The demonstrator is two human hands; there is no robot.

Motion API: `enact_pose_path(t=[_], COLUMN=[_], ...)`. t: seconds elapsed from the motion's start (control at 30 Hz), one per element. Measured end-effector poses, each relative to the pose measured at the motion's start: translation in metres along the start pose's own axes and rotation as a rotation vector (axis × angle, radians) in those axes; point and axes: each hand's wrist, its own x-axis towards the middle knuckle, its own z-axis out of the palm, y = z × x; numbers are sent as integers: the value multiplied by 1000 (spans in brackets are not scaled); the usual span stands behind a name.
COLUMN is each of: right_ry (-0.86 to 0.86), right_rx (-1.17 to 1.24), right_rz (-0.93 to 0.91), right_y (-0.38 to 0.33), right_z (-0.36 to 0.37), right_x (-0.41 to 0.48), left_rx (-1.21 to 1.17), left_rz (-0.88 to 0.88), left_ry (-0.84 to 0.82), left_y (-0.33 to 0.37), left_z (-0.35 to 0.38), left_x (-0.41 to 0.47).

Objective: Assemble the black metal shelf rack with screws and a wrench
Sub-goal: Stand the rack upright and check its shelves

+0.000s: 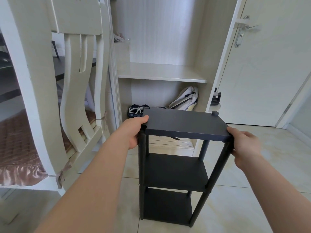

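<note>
The rack [175, 172] stands upright on the tiled floor [252, 199] at centre, its long axis vertical. Three flat shelves are stacked level between four posts, their longer sides running left to right. It leans slightly in the wide-angle view, with the bottom shelf [168, 206] nearest and the top shelf [183, 123] farther off. The left hand [134, 132] grips the top shelf's near left corner. Its thumb lies flat on the shelf surface and its fingers curl down around the head of the near left post [142, 174], the forearm reaching in from the lower left. The right hand [244, 147] holds the near right corner. Its fingers wrap over the shelf edge and the top of the near right post [217, 167], knuckles up, the forearm coming in from the lower right. Both hands are closed on the rack at about the same height. At the far right corner a round post cap [214, 113] sticks up above the top shelf. Just beyond the rack is an open pale cabinet [161, 73], with dark shoes [136, 111] and a white shoe [185, 98] leaning in its lower compartment. To the left a cream chair [80, 81] stands with a brown cushion [18, 148] tied on. To the far right is a white door [269, 73] with a metal handle [247, 27].
</note>
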Motion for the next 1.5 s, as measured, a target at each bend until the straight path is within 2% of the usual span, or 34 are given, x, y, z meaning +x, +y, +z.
enact_pose_path(t=[0.33,0.5,0.93,1.13,1.5], right_ry=[-31,-29,-198,-208,-280], right_rx=[-27,1,97,121,185], right_rz=[-6,42,218,242,272], right_y=[-1,1,-3,-2,-3], right_z=[-6,-7,-17,-16,-19], right_x=[1,0,3,-1,-7], left_rx=[-13,-27,-48,-70,-99], left_rz=[-52,-33,-80,-26,-48], left_ry=[-34,4,-28,-49,-53], left_y=[-10,-14,-11,-18,-18], left_z=[-6,-4,-3,-3,-5], left_x=[2,3,5,-2,-3])
